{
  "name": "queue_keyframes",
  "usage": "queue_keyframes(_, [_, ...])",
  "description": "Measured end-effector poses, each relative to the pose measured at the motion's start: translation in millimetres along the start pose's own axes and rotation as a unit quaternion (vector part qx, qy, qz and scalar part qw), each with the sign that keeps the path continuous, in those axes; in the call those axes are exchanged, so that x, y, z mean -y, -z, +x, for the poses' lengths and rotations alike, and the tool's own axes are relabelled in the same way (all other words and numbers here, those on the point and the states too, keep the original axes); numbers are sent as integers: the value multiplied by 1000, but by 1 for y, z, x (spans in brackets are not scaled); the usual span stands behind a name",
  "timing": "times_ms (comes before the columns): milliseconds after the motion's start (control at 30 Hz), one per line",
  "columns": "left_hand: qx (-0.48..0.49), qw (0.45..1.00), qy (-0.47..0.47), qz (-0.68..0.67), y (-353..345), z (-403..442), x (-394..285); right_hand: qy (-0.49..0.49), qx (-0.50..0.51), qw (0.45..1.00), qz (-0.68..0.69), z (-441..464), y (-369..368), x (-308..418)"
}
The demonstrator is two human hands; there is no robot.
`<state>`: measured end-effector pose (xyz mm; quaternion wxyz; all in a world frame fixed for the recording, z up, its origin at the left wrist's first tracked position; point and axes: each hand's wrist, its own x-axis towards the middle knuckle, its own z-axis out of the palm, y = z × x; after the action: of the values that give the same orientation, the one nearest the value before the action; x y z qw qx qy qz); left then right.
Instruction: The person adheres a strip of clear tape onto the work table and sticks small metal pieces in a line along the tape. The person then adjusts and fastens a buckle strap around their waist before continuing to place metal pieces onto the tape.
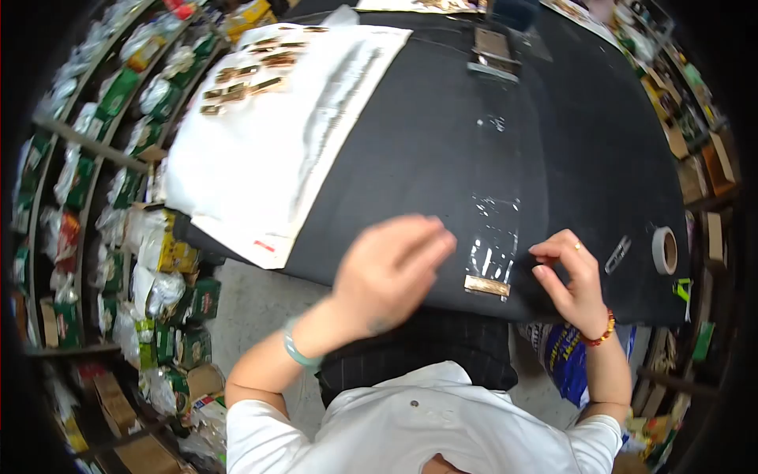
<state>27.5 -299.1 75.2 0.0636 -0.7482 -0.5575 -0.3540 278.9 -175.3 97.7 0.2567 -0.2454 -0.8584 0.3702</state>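
A strip of clear film or tape (491, 209) runs down the black table from a dispenser-like holder (493, 54) at the back. Across its near end lies a small gold-brown bar (487, 285), close to the table's front edge. My left hand (392, 265) hovers to the left of the strip, blurred, its fingers stretched out with nothing visible in them. On the other side, my right hand (570, 280) has its thumb and forefinger apart and curved. It appears to hold nothing and is not touching the bar.
White sheets (253, 150) with several gold-brown pieces (245, 83) lie on the table's left. At the right are a small clear piece (618, 254), a white tape roll (665, 250) and a green item (681, 290). Packed shelves (103, 150) flank both sides; a blue bag (570, 359) sits below.
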Motion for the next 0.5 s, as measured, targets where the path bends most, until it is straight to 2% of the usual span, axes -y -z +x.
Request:
queue_keyframes(100, [-36,992,89,77,51,15,66,78,63,994,-47,44,2,16])
queue_keyframes(133, [-78,990,93,69,63,20,100,88,64,993,-47,64,-2,20])
queue_keyframes(267, [-83,975,163,130,107,42,194,228,104,966,-65,156,-37,29])
queue_keyframes(300, [-90,974,159,130,108,48,206,244,99,962,-77,181,-50,27])
queue_keyframes(367, [-45,967,145,206,105,59,227,279,57,954,-95,237,-81,20])
queue_keyframes(400, [-54,967,141,203,103,64,231,272,28,954,-119,264,-95,16])
queue_keyframes(467, [-1,957,154,247,97,67,232,278,-44,947,-154,318,-124,9])
queue_keyframes(500, [29,948,163,271,96,67,233,247,-62,953,-165,342,-138,6])
